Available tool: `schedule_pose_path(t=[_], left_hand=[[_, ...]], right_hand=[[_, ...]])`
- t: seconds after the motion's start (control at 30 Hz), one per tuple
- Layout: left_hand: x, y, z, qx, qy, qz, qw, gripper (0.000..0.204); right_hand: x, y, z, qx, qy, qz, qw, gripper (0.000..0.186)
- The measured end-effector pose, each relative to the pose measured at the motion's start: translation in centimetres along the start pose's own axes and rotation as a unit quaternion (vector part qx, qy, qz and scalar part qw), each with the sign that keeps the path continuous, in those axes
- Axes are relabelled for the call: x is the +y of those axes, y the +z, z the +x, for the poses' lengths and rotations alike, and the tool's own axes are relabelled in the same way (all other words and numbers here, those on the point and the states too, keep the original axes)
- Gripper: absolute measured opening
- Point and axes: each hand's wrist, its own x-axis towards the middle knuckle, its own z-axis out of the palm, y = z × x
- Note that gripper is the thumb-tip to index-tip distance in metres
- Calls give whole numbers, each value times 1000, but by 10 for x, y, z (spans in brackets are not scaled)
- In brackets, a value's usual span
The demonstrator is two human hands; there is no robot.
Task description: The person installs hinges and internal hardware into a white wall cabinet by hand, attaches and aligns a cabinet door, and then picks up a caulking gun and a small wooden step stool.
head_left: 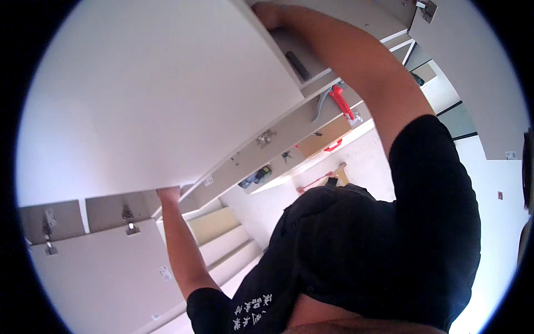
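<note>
A large white panel (pixel 150 100) fills the upper left of the head view, above white cabinet sections. My left hand (pixel 169 193) is raised to the panel's lower edge, touching it near a cabinet corner; its fingers are hidden behind the edge. My right hand (pixel 268 15) reaches up to the panel's upper right edge. It looks bent there, but the fingers are mostly out of sight, so its grip does not show. Beside the right forearm, a dark bar-shaped thing (pixel 297 65) lies in the cabinet opening.
A red-handled tool (pixel 341 102), loose metal hinges (pixel 266 138) and a power drill (pixel 256 177) lie on the white surface below the panel. Cabinet doors with hinges (pixel 131 227) hang at lower left. Another white door (pixel 484 83) stands at right.
</note>
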Motion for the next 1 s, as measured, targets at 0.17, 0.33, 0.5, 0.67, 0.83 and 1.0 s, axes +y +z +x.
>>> schedule_pose_path(t=[0.17,0.33,0.5,0.67,0.83,1.0], left_hand=[[3,-2,-11,-28,-15,61,998,45],[17,-14,-4,-13,1,81,997,45],[21,-17,-1,-1,7,60,998,41],[19,-10,1,33,-1,27,999,37],[22,-12,2,92,-47,-112,988,36],[12,-2,0,95,-26,-74,992,38]], right_hand=[[-27,-35,-143,306,-32,219,926,25],[-60,42,-327,451,57,277,846,10],[-79,189,-347,134,66,267,952,16],[-81,249,-279,30,-13,138,990,20],[-78,288,-223,-33,11,-19,999,20],[-73,309,-207,-58,14,-68,996,24]])
